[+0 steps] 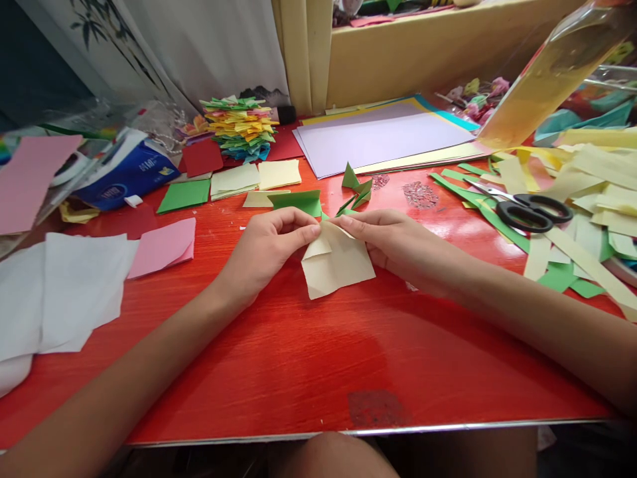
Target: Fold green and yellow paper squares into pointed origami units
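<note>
A small cream paper with a folded flap at its upper left is held between my two hands over the red table. My left hand pinches its upper left corner between thumb and forefinger. On the other side, my right hand grips the top edge, thumb on top, its lower fingers partly hidden behind the paper. Just beyond the fingers lie a green paper strip and folded green pieces.
Black-handled scissors lie among paper scraps at right, below a leaning bottle. Lilac sheets and a colourful folded-paper stack stand behind. Pink squares and white sheets are at left.
</note>
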Tool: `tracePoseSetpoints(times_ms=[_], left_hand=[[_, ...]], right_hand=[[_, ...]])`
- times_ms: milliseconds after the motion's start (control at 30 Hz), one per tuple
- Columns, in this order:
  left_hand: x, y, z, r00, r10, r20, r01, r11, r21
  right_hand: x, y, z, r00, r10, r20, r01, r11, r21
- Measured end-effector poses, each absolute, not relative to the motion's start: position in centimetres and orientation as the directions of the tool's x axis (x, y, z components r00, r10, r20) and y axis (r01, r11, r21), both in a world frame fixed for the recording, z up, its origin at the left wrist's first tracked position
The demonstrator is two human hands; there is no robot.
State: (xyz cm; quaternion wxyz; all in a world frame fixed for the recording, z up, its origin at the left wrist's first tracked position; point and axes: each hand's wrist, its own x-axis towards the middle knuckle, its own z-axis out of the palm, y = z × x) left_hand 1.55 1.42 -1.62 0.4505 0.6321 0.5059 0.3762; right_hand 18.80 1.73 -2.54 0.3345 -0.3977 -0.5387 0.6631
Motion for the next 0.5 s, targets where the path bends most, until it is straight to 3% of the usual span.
tracePoseSetpoints(times_ms=[100,300,500], left_hand=[[1.58,1.39,-1.59,0.2,0.979,0.034,0.3,-0.094,0.949],[1.5,1.43,-1.71,0.205,0.978,0.018,0.299,-0.081,0.951],[1.53,1.42,-1.75,0.209,0.978,-0.004,0.288,-0.058,0.956]], right_hand=[[18.9,1.82,-2.5,-0.501,0.847,-0.179,-0.022,-0.219,-0.975],[18.94,1.73,-2.38,-0.499,0.861,-0.099,0.141,-0.032,-0.989],[18.73,1.52,-2.26,-0.47,0.88,-0.07,0.2,0.03,-0.979]])
